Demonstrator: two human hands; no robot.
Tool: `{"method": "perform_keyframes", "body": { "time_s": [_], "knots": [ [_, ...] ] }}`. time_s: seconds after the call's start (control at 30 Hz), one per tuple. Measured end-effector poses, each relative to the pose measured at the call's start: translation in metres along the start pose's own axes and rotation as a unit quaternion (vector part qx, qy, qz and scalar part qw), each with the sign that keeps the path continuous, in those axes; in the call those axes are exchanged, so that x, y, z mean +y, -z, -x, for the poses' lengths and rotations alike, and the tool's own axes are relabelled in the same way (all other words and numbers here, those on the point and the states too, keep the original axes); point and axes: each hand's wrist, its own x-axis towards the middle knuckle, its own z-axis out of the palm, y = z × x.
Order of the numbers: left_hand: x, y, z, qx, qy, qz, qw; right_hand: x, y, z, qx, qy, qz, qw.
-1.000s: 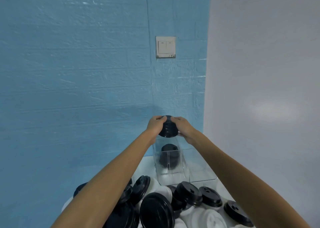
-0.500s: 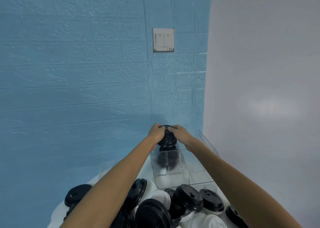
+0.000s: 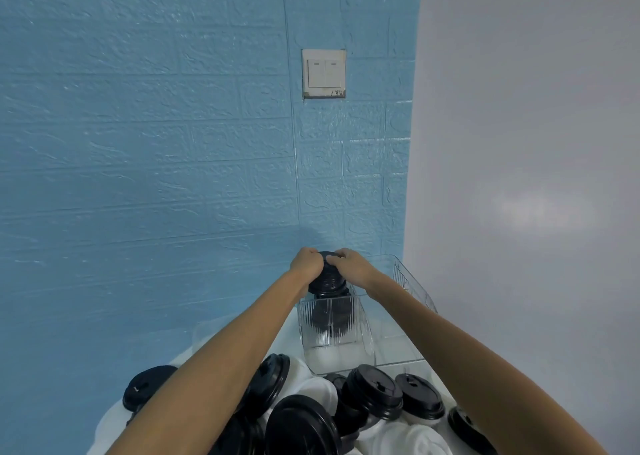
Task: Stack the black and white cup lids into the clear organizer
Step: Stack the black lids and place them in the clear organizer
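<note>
Black lids [image 3: 327, 281] form a stack held over the left front compartment of the clear organizer [image 3: 398, 347], its lower part inside. The left hand [image 3: 306, 264] and right hand [image 3: 351, 267] each close their grip on the stack's top. Loose black and white lids [image 3: 374, 390] crowd the counter [image 3: 104, 430] in front.

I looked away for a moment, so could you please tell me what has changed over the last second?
Both hands, the left hand and right hand, have lowered the stack of black lids from above the clear organizer down to its rim, onto the black lids already inside. Neither hand has let go. The organizer and the loose lid pile in front appear unchanged.
</note>
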Motion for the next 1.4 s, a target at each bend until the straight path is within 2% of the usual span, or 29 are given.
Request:
{"method": "perform_keyframes", "body": {
  "time_s": [0.13, 0.3, 0.47, 0.63, 0.87, 0.93, 1.1, 1.4],
  "knots": [
    [-0.004, -0.008, 0.004, 0.004, -0.001, -0.043, 0.999, 0.008, 0.0, -0.004, -0.022, -0.016, 0.04, 0.999],
    [-0.011, -0.017, 0.004, 0.011, -0.007, -0.075, 0.997, 0.014, -0.004, -0.004, -0.003, -0.043, 0.188, 0.981],
    [-0.014, -0.02, 0.004, 0.033, -0.007, -0.112, 0.993, 0.021, -0.002, -0.011, 0.002, -0.022, 0.134, 0.991],
    [-0.015, -0.023, 0.003, 0.049, -0.035, -0.179, 0.982, 0.023, 0.004, -0.016, 0.018, 0.013, 0.157, 0.987],
    [-0.016, -0.024, 0.009, 0.125, -0.082, -0.327, 0.933, 0.033, -0.006, -0.016, 0.035, 0.046, 0.161, 0.985],
    [-0.015, -0.019, 0.01, 0.115, -0.094, -0.347, 0.926, 0.035, -0.007, -0.017, 0.033, 0.053, 0.161, 0.985],
    [-0.018, -0.009, 0.015, 0.07, -0.123, -0.363, 0.921, 0.04, -0.015, -0.019, 0.033, 0.06, 0.183, 0.981],
    [-0.019, 0.009, 0.021, 0.124, -0.183, -0.265, 0.939, 0.035, -0.009, -0.009, 0.071, 0.076, 0.158, 0.982]
  ]
}}
